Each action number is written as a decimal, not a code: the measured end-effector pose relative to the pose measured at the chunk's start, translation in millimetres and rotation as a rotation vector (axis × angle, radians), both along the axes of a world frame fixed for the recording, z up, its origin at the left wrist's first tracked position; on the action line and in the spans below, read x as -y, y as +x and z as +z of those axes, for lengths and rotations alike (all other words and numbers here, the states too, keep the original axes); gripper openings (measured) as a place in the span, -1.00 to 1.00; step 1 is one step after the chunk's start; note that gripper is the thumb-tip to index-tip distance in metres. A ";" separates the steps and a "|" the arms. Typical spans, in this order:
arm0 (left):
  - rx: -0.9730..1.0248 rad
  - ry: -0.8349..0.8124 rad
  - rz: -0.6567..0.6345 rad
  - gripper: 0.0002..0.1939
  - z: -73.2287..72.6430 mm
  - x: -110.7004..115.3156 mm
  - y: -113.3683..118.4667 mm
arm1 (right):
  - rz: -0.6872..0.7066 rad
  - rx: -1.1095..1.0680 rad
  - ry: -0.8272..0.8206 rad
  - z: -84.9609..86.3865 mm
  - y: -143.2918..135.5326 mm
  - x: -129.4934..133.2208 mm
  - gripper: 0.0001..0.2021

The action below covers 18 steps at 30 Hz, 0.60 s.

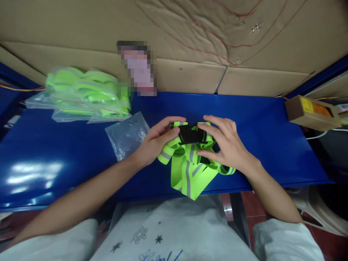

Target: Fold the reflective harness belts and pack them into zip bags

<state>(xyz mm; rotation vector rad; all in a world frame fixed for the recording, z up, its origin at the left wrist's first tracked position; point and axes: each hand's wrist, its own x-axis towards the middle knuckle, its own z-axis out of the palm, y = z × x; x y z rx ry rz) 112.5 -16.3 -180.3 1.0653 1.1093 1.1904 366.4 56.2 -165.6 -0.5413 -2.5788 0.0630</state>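
Left hand (152, 145) is pinching the neon strap bundle (187, 172) beside its black piece (192, 135); right hand (228, 143) is resting wider-fingered opposite, can't tell from here if gripping. Bundle's hanging by the blue table (274, 145) front edge, 1 clear bag (126, 134) lying left.

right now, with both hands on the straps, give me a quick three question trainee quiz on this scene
1. True or false: the brown box stands at the left end of the blue table.
2. What is between the left hand and the right hand? A) sheets of paper B) green straps with grey stripes C) a metal tool
3. Fill in: the flat clear bag lies nearer the ____ hand.

Key: 1. False, it is at the right end. 2. B. 3. left.
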 end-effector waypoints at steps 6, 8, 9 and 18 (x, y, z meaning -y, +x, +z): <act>-0.228 0.202 -0.092 -0.62 -4.2 2.4 0.1 | -0.014 0.041 -0.079 -2.3 -1.4 -0.6 -0.37; -0.323 0.272 -0.087 -0.66 -5.7 2.7 -0.2 | -0.033 0.035 -0.092 -2.1 -0.3 -2.0 -0.36; -0.401 0.336 -0.061 -0.68 -6.3 3.0 -0.1 | -0.034 0.020 -0.093 -2.0 -0.1 -2.0 -0.35; -1.050 0.842 0.039 -0.55 -14.1 8.7 9.5 | -0.020 -0.072 -0.031 -8.1 -6.5 8.1 -0.37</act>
